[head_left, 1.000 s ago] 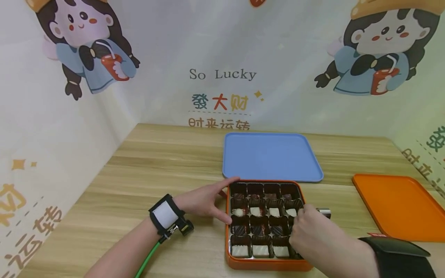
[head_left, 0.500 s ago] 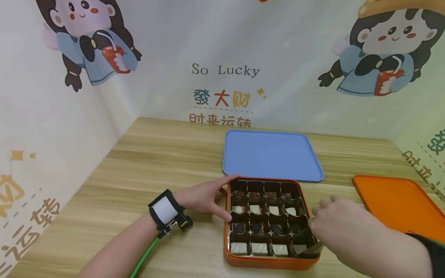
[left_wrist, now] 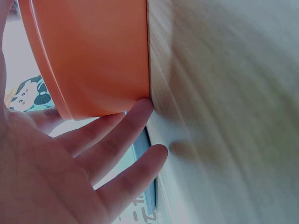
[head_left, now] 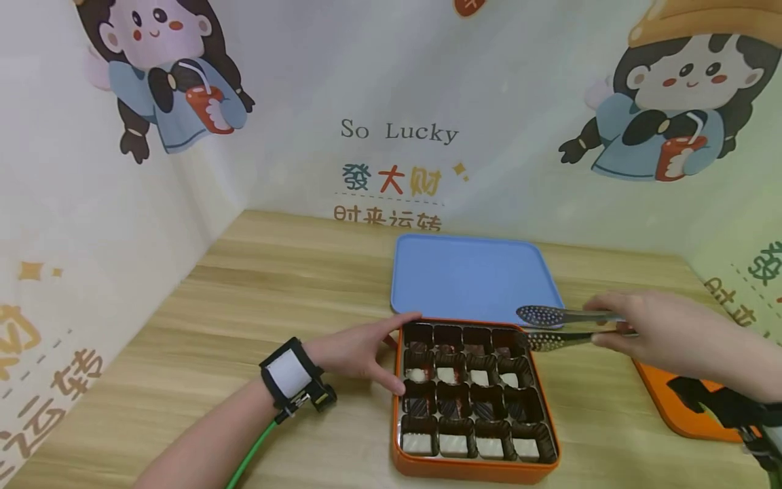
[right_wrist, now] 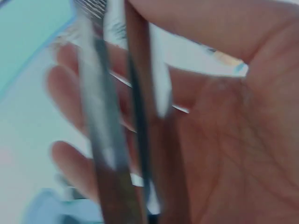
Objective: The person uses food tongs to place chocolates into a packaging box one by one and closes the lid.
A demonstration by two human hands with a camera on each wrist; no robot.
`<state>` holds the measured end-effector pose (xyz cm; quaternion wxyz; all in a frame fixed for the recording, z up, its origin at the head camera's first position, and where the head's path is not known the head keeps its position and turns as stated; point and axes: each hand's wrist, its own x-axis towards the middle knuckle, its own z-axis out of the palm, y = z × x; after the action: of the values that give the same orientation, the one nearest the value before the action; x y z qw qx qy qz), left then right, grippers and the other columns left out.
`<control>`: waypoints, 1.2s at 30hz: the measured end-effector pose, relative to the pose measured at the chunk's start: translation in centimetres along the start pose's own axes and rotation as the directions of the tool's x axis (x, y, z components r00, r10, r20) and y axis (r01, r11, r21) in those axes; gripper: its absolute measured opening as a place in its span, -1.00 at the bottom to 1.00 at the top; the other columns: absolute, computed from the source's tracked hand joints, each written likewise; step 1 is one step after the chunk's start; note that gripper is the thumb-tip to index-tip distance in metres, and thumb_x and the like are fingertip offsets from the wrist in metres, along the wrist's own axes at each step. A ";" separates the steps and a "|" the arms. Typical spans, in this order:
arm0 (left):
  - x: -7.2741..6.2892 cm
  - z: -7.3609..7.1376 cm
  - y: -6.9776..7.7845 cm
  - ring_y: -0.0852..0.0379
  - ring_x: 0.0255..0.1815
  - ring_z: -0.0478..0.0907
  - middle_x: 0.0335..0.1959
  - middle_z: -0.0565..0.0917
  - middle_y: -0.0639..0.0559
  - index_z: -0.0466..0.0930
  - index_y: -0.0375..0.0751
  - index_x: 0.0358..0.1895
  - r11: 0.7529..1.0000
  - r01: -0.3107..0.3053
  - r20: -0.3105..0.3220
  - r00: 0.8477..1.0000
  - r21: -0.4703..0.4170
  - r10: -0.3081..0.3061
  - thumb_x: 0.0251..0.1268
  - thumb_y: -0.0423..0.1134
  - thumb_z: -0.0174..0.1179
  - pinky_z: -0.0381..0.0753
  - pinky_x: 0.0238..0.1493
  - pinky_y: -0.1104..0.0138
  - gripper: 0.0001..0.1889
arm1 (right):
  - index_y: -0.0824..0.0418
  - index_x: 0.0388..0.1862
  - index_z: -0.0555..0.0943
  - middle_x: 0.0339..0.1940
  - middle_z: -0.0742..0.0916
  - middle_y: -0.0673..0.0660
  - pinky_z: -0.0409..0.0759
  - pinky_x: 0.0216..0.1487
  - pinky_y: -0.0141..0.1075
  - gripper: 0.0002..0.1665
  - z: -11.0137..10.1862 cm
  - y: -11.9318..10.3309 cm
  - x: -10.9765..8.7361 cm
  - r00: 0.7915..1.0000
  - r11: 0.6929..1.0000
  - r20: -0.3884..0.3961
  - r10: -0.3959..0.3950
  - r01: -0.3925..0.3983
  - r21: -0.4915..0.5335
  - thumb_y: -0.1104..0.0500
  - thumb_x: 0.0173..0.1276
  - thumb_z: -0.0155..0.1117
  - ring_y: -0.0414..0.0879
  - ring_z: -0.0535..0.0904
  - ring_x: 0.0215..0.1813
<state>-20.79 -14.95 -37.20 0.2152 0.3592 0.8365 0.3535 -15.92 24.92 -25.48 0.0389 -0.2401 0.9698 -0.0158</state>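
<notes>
An orange box (head_left: pixel 476 470) stands on the table, its dark divided insert holding rows of chocolates. White square chocolates (head_left: pixel 453 445) fill the front row, and dark striped chocolates (head_left: pixel 482 411) lie in the row behind. My left hand (head_left: pixel 357 350) touches the box's left side with thumb and forefinger spread; in the left wrist view its fingers reach along the orange wall (left_wrist: pixel 93 56). Beyond the box's back right corner, my right hand (head_left: pixel 666 333) holds metal tongs (head_left: pixel 571 326). Their perforated tips are parted with nothing between them. In the right wrist view the tongs (right_wrist: pixel 110 121) are blurred.
A blue tray (head_left: pixel 473 278) lies flat behind the box. At the right lies an orange tray (head_left: pixel 672 407), partly hidden under my right forearm. A printed cloth (head_left: pixel 397 68) hangs around the back and sides of the wooden table (head_left: pixel 275 285).
My right hand has lifted the tongs out of the front right compartment and moved back and right. A white chocolate now shows in that compartment. My left hand stays in place.
</notes>
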 end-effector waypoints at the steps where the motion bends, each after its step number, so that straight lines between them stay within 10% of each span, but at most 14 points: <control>1: 0.0 0.1 0.0 -0.22 0.38 0.50 0.65 0.12 -0.31 -0.13 -0.18 0.71 1.000 0.000 0.003 1.000 -0.004 0.000 0.20 -0.14 0.56 0.42 0.44 -0.07 0.18 | 0.44 0.15 0.61 0.03 0.75 0.40 0.75 -0.22 0.04 -0.50 0.5 0.6 0.6 1.000 0.999 -0.012 0.008 -0.007 0.042 0.17 0.36 0.50 0.14 0.77 -0.20; 14: 0.1 0.7 -0.3 -0.21 0.37 0.51 0.65 0.12 -0.29 -0.14 -0.16 0.71 1.000 0.003 0.011 1.000 0.002 -0.003 0.21 -0.10 0.55 0.48 0.40 -0.02 0.17 | 0.58 0.08 0.52 -0.18 0.70 0.33 0.62 -0.30 -0.07 -0.55 8.3 5.7 7.2 0.994 0.980 -0.106 0.011 0.010 0.197 0.21 0.47 0.37 0.08 0.66 -0.22; 36: 0.0 0.0 0.0 -0.22 0.39 0.48 0.66 0.12 -0.25 -0.12 -0.11 0.72 1.000 0.028 0.001 1.000 0.002 -0.028 0.21 -0.09 0.55 0.46 0.41 -0.05 0.17 | 0.49 0.01 0.53 -0.21 0.75 0.31 0.55 -0.37 -0.10 -0.45 9.7 5.5 8.6 0.988 0.988 -0.076 0.134 -0.127 0.089 0.00 0.42 0.41 0.01 0.61 -0.33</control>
<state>-20.83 -14.93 -37.19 0.2199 0.3480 0.8417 0.3494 -25.24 25.64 -36.03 0.0103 -0.1735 0.9827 -0.0639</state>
